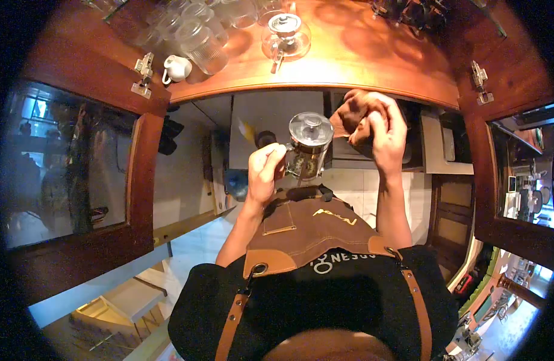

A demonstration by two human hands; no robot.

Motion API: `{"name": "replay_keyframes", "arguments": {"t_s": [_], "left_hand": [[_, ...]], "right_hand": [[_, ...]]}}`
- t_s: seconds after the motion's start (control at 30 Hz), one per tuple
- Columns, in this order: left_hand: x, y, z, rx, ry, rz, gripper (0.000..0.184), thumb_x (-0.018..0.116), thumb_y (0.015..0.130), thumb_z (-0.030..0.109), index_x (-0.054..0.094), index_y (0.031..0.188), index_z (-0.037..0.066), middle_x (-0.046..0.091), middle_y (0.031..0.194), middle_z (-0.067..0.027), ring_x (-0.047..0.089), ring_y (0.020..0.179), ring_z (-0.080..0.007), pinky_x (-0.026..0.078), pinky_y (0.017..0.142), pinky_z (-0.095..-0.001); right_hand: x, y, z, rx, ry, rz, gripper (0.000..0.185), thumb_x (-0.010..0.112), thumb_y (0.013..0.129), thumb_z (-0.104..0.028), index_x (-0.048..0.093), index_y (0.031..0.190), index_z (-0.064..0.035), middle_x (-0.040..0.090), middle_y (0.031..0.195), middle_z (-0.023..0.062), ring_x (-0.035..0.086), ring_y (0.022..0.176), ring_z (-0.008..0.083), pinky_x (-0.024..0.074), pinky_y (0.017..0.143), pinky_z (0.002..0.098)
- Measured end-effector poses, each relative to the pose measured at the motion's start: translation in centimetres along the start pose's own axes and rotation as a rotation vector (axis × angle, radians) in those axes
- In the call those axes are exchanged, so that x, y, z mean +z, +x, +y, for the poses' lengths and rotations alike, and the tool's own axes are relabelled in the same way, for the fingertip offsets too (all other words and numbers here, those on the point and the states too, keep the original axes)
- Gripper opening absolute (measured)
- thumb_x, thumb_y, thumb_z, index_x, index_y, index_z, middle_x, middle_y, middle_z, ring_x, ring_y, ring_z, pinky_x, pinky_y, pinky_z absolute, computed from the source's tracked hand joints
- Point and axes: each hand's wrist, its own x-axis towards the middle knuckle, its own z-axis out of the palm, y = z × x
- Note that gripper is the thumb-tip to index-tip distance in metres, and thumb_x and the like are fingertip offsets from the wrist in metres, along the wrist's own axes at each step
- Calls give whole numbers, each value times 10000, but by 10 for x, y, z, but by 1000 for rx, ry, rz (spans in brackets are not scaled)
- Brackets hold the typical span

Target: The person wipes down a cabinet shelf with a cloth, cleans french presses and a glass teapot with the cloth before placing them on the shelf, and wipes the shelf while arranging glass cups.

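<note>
My left hand is closed around the handle of a French press with a clear glass body and a round lid with a knob. It is held upright in front of my apron, below the shelf edge. My right hand is raised just to the right of it, fingers closed on a bunched brown cloth. One corner of the cloth hangs close to the press's side; I cannot tell whether they touch. A glass teapot with a shiny lid stands on the wooden shelf ahead.
On the wooden shelf, several glasses stand at the left, near a small white pitcher. Dark glassware is at the back right. Glass-paned cabinet doors stand swung out on the left and right.
</note>
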Motion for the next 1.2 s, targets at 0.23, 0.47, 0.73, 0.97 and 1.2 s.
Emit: {"name": "replay_keyframes", "arguments": {"t_s": [0.23, 0.47, 0.73, 0.97, 1.2], "left_hand": [[-4, -13, 21, 184, 318, -64, 349, 584, 954, 172, 458, 652, 51, 397, 602, 53, 325, 577, -43, 242, 511, -262], [-4, -19, 18, 236, 318, -58, 348, 590, 943, 136, 457, 637, 39, 368, 583, 51, 313, 559, -51, 236, 507, -272], [-2, -22, 29, 335, 541, -212, 311, 623, 902, 83, 497, 630, 2, 389, 510, -42, 349, 457, -88, 274, 446, -307], [2, -27, 25, 410, 608, -249, 218, 661, 873, 73, 558, 700, -11, 498, 549, -81, 416, 440, -155, 332, 449, -325], [-10, -30, 35, 488, 667, -110, 238, 685, 855, 73, 535, 684, 3, 461, 550, -85, 424, 449, -179, 339, 455, -324]], "right_hand": [[3, -15, 0, -444, -549, -237, 255, 557, 772, 16, 693, 985, -17, 655, 1075, 157, 612, 1004, 337, 494, 903, 402], [-6, -22, -24, -386, -540, -466, 379, 576, 747, -6, 712, 1099, -40, 611, 1130, 136, 575, 1059, 331, 458, 981, 409], [3, 14, -46, -340, -513, -835, 312, 570, 747, -48, 693, 1030, 1, 601, 1077, 130, 578, 1027, 301, 466, 934, 405], [33, 16, -51, -518, -563, -1203, 122, 652, 846, -133, 616, 925, -46, 593, 926, 121, 567, 958, 315, 458, 882, 426], [15, 29, 4, -168, -241, -839, 245, 522, 1004, -164, 649, 997, 46, 653, 966, 128, 634, 928, 265, 500, 856, 360]]}}
